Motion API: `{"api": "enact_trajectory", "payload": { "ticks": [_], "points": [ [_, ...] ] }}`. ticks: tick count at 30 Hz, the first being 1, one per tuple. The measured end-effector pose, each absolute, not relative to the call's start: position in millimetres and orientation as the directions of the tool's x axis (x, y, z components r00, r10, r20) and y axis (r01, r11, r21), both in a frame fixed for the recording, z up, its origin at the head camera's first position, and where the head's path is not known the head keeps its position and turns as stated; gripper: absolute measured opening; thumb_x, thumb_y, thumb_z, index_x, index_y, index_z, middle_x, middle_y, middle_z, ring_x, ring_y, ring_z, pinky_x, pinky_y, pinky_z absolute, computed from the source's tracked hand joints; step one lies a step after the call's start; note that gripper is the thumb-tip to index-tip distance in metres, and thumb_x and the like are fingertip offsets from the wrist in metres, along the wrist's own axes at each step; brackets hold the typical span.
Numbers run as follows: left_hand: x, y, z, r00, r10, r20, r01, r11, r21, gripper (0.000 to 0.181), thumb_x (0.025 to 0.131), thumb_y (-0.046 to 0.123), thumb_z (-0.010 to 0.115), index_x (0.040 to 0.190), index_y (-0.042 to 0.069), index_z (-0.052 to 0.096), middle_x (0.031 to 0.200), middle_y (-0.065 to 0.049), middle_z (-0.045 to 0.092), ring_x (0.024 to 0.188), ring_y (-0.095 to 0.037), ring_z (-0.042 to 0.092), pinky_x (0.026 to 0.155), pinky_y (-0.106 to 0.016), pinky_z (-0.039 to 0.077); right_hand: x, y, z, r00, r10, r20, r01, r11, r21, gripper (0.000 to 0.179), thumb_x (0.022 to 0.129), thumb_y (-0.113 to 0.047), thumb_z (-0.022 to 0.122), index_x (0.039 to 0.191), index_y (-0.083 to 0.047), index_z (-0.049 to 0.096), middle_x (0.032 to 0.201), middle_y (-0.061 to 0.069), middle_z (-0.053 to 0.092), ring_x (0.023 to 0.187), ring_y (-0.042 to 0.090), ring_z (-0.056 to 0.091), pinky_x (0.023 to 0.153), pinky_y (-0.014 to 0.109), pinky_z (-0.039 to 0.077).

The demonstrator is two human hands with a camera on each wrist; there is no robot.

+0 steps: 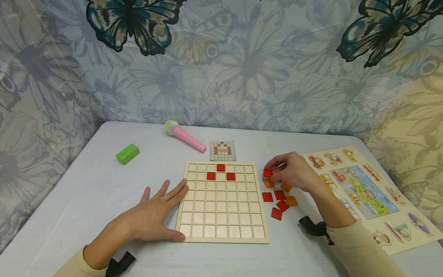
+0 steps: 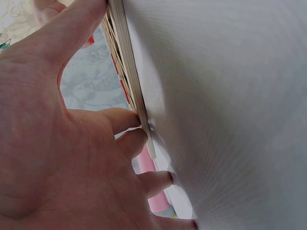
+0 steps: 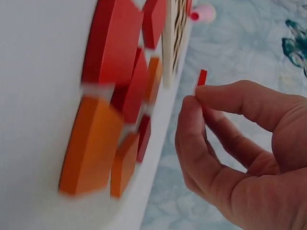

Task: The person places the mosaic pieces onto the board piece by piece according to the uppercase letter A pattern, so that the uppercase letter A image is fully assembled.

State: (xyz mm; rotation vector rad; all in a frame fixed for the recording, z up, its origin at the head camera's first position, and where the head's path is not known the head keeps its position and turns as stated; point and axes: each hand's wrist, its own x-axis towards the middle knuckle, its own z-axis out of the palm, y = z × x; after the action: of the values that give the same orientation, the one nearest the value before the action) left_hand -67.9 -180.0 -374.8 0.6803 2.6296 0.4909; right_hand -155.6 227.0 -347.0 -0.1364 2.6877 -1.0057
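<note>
Grid board: lies flat on the white table, bears three red tiles, one mid-way along its far row, two in the next row, one column to either side
Left hand: spread wide at the left edge of the grid board, touching that edge with thumb and foremost fingertips, gripping nothing
Right hand: nearly closed, pinching one red tile between thumb and fingertips, right of the grid board's far end
Loose tiles: clustered just right of the grid board, four red and three orange
Pattern card: just beyond the grid board
Pink microphone: beyond the grid board, to its left
Green block: well left of the grid board
Picture sheet: well right of the grid board
</note>
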Motion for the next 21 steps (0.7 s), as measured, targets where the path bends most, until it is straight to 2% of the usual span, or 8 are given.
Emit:
{"api": "enact_trajectory", "payload": {
  "ticks": [7, 13, 21],
  "points": [
    [-68.1, -179.6, -374.0, -0.81, 0.52, -0.273, 0.384, 0.821, 0.423, 0.124, 0.075, 0.078, 0.075, 0.169, 0.02, 0.017, 0.177, 0.008, 0.004, 0.161, -0.045, 0.007, 0.11, -0.087, 0.005, -152.1, 208.2, -348.9, -0.951, -0.234, -0.201, -0.035, 0.729, -0.684, 0.018, 0.087, -0.01, 0.082, 0.104, -0.01, 0.079, 0.098, 0.008, 0.072, 0.087, 0.021, 0.066, 0.075, 0.032, 0.055],
    [-68.1, -179.5, -374.3, -0.81, 0.518, -0.275, 0.384, 0.823, 0.419, 0.125, 0.075, 0.078, 0.075, 0.169, 0.021, 0.017, 0.177, 0.009, 0.003, 0.161, -0.045, 0.007, 0.11, -0.087, 0.005, -151.3, 194.5, -352.8, -0.941, -0.274, -0.199, -0.061, 0.716, -0.695, 0.021, 0.082, -0.011, 0.087, 0.101, -0.011, 0.08, 0.095, 0.006, 0.074, 0.085, 0.02, 0.066, 0.074, 0.032, 0.056],
    [-67.8, -179.1, -374.5, -0.811, 0.518, -0.272, 0.387, 0.824, 0.415, 0.125, 0.074, 0.079, 0.074, 0.169, 0.021, 0.016, 0.177, 0.01, 0.003, 0.161, -0.045, 0.007, 0.11, -0.087, 0.005, -151.5, 181.0, -357.0, -0.922, -0.326, -0.207, -0.096, 0.712, -0.696, 0.02, 0.081, -0.005, 0.084, 0.1, -0.011, 0.08, 0.091, 0.005, 0.073, 0.082, 0.019, 0.064, 0.074, 0.032, 0.056]
  ]
}}
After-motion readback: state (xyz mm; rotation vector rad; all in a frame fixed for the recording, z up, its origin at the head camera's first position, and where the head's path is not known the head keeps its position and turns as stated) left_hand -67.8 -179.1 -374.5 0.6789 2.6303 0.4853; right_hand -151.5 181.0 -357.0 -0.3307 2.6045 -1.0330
